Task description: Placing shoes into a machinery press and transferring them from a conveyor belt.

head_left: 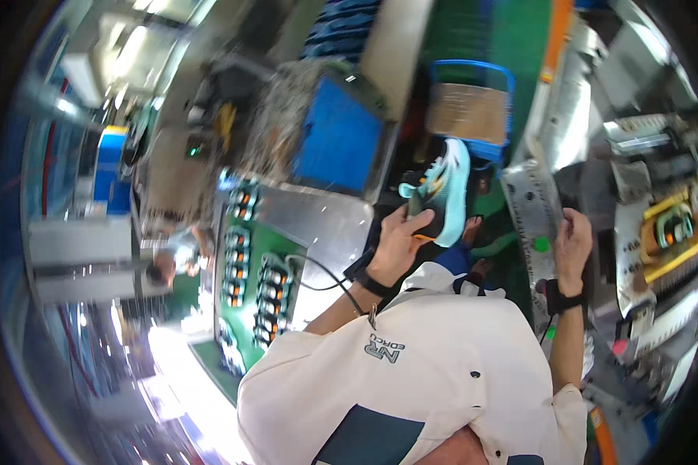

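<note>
turquoise and black, the shoe [456,198] is in the left hand [399,246], at 1 o'clock from it and off every surface. that hand's thumb and fingers are clamped on the shoe near its lower end; the grip probably sits there so that laces and sole edge stay uncovered. the sole edge faces 3 o'clock, away from the palm.

at 3 o'clock from the left hand, the right hand [574,244] is raised just beside the metal panel [529,203]. its fingers are curled; whether the tips meet, or pinch anything, i cannot tell. further out at 3 o'clock, a yellow frame [671,266] surrounds a green and black piece, perhaps to keep it from sliding.

the table [337,232] lies at 8 o'clock from the shoe, its near edge to the left of the grip. beyond it, other shoes [238,263] stand in rows, presumably so each can be lifted singly. a blue crate [509,116] is near 12 o'clock, close past the shoe's upper end, leaving little room that way. wider room shows toward 3 o'clock, up to the panel's edge. a cable [318,265] loops between table and left wristband [374,284], and could snag.
</note>
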### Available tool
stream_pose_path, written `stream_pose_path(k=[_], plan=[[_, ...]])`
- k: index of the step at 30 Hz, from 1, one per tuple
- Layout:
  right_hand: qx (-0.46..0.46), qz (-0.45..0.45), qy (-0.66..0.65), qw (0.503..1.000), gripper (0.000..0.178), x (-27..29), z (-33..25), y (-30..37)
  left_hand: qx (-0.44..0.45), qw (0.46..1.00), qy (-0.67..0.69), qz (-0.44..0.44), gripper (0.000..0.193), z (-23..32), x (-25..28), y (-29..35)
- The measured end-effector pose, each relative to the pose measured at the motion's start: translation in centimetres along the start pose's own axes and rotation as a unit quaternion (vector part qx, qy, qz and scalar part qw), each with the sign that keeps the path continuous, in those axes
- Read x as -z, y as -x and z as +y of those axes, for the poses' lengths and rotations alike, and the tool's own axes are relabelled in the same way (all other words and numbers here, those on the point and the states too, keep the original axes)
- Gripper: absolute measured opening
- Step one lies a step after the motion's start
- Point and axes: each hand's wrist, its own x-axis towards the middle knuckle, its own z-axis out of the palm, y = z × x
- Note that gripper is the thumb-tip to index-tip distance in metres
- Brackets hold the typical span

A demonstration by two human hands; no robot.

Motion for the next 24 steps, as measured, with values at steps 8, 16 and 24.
stream_pose_path(k=[8,16,24], plan=[[0.082,-0.092,0.097,0.988,0.024,-10.8,5.5,2.3,0.004,0.957,0.202,0.206,0.023,-4.6,10.8,6.9],[0.077,-0.018,-0.001,0.997,0.025,-11.2,0.7,-6.2,-0.086,0.841,0.225,0.485,0.03,-8.5,32.4,7.9],[0.392,-0.055,-0.107,0.912,0.024,-11.6,-43.1,-23.7,-0.027,0.736,0.001,0.676,0.051,-11.5,57.7,4.6]])
